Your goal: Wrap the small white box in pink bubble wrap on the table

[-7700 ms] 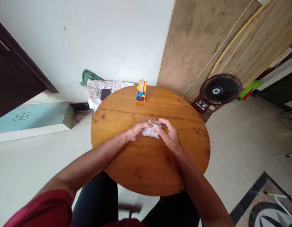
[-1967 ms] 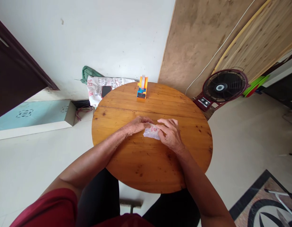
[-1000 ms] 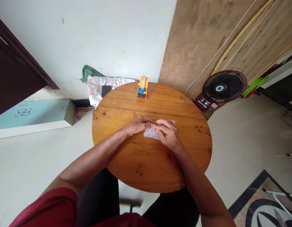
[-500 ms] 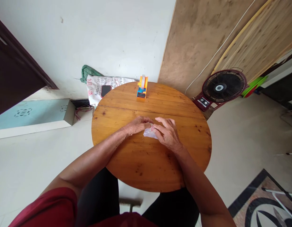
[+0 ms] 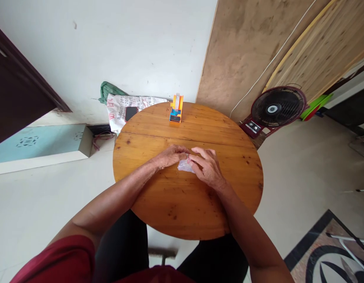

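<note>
A small, crinkled clear plastic bag with a reddish-pink mark lies low over the middle of the round wooden table. My left hand pinches its upper edge between thumb and fingers. From the right, my right hand has its thumb and index finger closed on the bag's other side, while the remaining fingers are bent above. Part of the bag is hidden under the fingers, and what it contains cannot be made out. An orange and blue tape dispenser stands near the table's far edge.
Behind the table's far left edge lies a white printed sack with a dark flat item on it. A dark red fan stands at the right against a wooden panel. My legs are under the near edge.
The picture has shifted very slightly. Both hands keep the same hold on the plastic bag, with hardly any finger movement visible.
</note>
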Demonstrator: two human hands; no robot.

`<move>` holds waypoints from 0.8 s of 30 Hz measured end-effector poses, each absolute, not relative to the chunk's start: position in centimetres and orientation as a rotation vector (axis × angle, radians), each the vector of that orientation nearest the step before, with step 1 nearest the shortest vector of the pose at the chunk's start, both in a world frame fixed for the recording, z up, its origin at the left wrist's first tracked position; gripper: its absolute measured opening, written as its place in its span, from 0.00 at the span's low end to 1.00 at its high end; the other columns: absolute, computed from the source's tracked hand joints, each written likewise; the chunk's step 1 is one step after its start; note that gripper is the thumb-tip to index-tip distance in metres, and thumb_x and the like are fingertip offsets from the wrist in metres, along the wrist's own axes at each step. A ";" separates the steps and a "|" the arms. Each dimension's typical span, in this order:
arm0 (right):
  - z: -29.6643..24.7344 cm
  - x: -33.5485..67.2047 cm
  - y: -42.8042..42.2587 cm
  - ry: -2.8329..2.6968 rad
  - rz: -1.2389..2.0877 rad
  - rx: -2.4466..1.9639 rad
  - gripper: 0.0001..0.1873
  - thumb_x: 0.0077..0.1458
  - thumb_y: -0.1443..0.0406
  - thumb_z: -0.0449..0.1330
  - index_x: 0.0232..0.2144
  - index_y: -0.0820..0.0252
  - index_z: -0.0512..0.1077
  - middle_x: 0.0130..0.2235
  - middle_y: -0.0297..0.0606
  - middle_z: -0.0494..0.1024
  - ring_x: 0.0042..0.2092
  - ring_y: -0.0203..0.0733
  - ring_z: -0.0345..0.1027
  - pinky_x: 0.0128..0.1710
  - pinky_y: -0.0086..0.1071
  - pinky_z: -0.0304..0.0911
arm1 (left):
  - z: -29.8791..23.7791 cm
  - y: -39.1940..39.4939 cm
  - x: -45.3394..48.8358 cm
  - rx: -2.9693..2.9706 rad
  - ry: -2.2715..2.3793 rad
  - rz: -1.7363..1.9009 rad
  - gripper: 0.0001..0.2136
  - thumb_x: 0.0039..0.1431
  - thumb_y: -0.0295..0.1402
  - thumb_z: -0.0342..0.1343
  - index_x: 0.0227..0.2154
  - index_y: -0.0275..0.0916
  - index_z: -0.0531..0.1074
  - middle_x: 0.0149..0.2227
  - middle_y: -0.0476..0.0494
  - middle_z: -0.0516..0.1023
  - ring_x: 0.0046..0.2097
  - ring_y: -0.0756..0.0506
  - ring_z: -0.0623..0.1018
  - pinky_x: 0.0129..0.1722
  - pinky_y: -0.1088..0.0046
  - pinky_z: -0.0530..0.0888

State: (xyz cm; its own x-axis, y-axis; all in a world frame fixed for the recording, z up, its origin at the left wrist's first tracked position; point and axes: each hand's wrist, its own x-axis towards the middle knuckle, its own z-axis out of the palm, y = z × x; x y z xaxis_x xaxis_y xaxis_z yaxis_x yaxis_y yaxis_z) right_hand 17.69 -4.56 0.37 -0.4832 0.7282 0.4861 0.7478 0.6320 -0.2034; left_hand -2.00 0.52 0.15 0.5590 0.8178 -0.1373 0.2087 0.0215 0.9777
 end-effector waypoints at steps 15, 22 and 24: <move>0.7 17.9 -4.7 -2.279 -0.010 -1.140 0.14 0.60 0.63 0.56 0.46 0.54 0.75 0.54 0.41 0.74 0.50 0.47 0.70 0.54 0.43 0.58 | 0.5 0.5 -2.0 1.512 0.942 0.593 0.16 0.50 0.35 0.54 0.39 0.33 0.76 0.33 0.47 0.79 0.35 0.47 0.75 0.37 0.73 0.69; 0.7 18.0 -4.7 -2.220 0.002 -1.137 0.13 0.60 0.62 0.56 0.45 0.55 0.76 0.53 0.42 0.75 0.49 0.46 0.71 0.54 0.43 0.58 | 0.2 0.6 -1.9 1.510 0.971 0.598 0.15 0.48 0.33 0.54 0.39 0.34 0.76 0.32 0.47 0.79 0.34 0.47 0.74 0.36 0.73 0.68; 0.8 18.1 -4.7 -2.203 -0.009 -1.137 0.12 0.60 0.62 0.57 0.44 0.54 0.77 0.52 0.41 0.75 0.49 0.45 0.71 0.54 0.43 0.58 | 0.1 0.7 -1.9 1.500 0.973 0.602 0.15 0.48 0.33 0.54 0.39 0.34 0.76 0.31 0.47 0.79 0.34 0.47 0.74 0.35 0.73 0.68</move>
